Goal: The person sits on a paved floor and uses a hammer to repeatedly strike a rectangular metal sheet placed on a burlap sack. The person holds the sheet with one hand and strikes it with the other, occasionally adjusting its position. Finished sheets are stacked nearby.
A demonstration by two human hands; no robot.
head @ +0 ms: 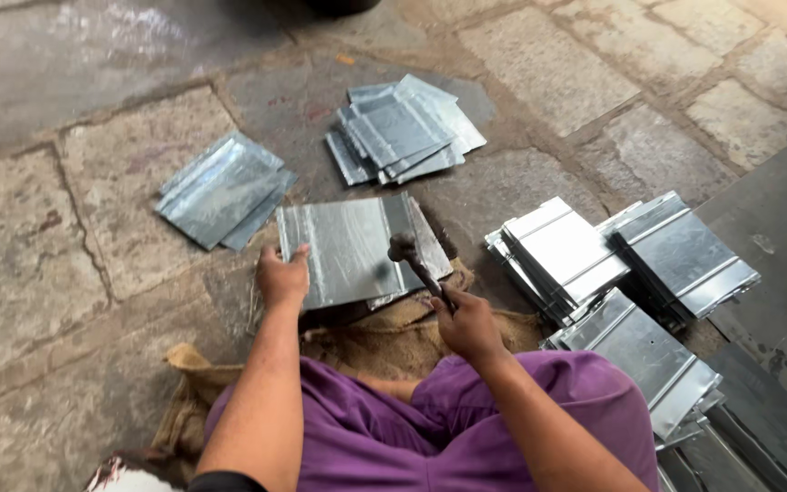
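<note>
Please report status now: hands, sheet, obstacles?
Left hand grips metal sheet edge. Right hand holds hammer over sheet. Sheet stacks beside, none blocking.

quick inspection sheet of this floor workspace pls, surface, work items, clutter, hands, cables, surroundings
surface: stone slab floor, with a burlap sack spread under the work spot
job's things: metal sheet lying flat in front of the person; hammer, its head resting on the sheet
clutter: sheet pile at left, sheet pile further out, folded panel stacks at right
grippers: left hand grips the sheet's left edge; right hand closed on the hammer handle
cables: nothing seen
surroundings: dark flat sheets at far right; purple garment over the knees
</note>
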